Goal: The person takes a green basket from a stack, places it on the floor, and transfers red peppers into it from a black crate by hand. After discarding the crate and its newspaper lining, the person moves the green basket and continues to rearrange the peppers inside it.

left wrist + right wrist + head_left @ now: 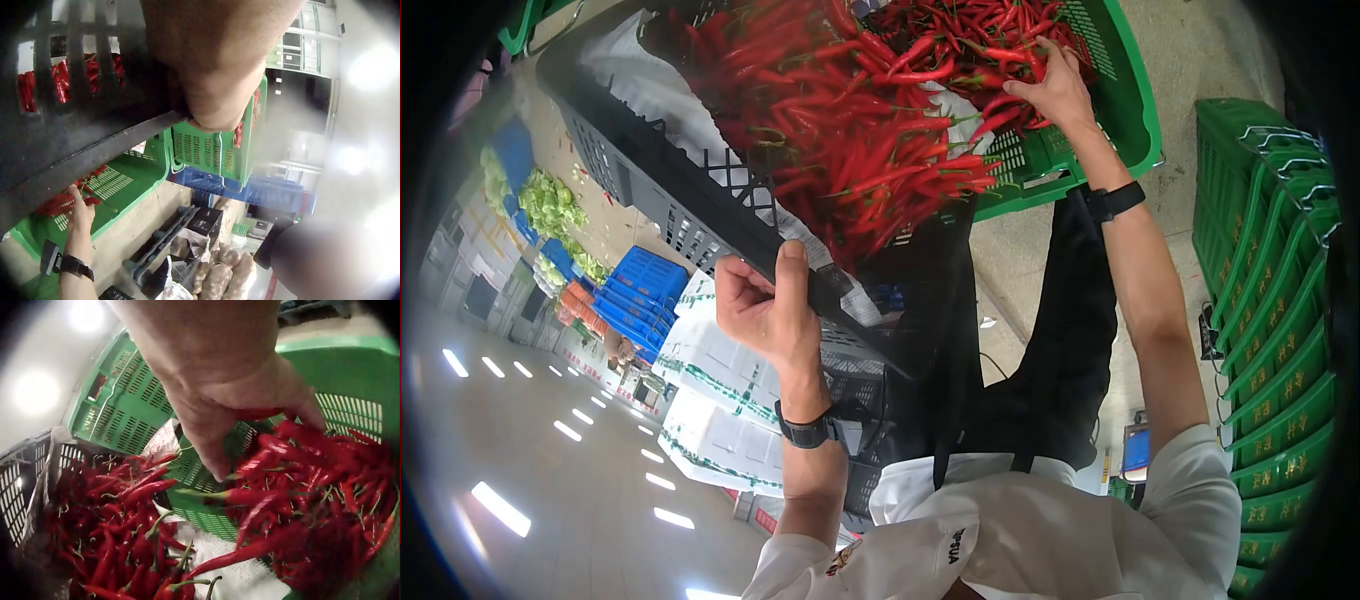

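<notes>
My left hand (775, 310) grips the rim of a black plastic crate (645, 180), thumb over the edge and fingers curled. The crate is tilted, with a white liner (635, 65) inside and many red chili peppers (850, 160) massed toward its low side, blurred in the head view. Beside it, a green crate (1140, 100) holds more red chilies (990, 45). My right hand (219, 394) reaches into that green crate, thumb and fingers spread apart over the chilies. In the left wrist view, the black crate's wall (69, 144) hides much of the peppers.
A tall stack of green crates (1270, 330) stands on the right. White boxes (720, 400) and blue crates (640, 290) are on the left, with leafy vegetables (550, 205) farther off. Another upright green crate (206, 147) and bulging sacks (222, 269) show in the left wrist view.
</notes>
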{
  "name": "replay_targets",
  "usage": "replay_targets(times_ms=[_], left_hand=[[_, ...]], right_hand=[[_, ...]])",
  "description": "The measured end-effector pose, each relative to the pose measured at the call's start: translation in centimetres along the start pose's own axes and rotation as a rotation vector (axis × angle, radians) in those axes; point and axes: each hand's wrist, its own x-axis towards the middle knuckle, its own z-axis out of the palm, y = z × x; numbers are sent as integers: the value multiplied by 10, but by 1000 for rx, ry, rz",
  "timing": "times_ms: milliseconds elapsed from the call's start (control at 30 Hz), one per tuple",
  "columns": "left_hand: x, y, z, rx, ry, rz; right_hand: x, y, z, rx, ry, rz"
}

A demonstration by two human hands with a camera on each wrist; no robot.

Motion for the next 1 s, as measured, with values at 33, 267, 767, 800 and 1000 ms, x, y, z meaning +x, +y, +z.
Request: replay_targets(times_ms=[33,267,767,800,1000], left_hand=[[0,1,2,-1,-2,1],[-2,4,6,44,-3,30],[0,10,8,0,-38,10],[0,9,8,1,-34,12],[1,6,9,24,-7,20]], right_hand=[[-7,-12,2,-125,231,-154],[-105,-156,85,-139,-224,-994],[-34,-53,26,-658,-226,-995],[-22,-34,17,-652,-222,-902],[-34,-49,11,-389,-204,-915]])
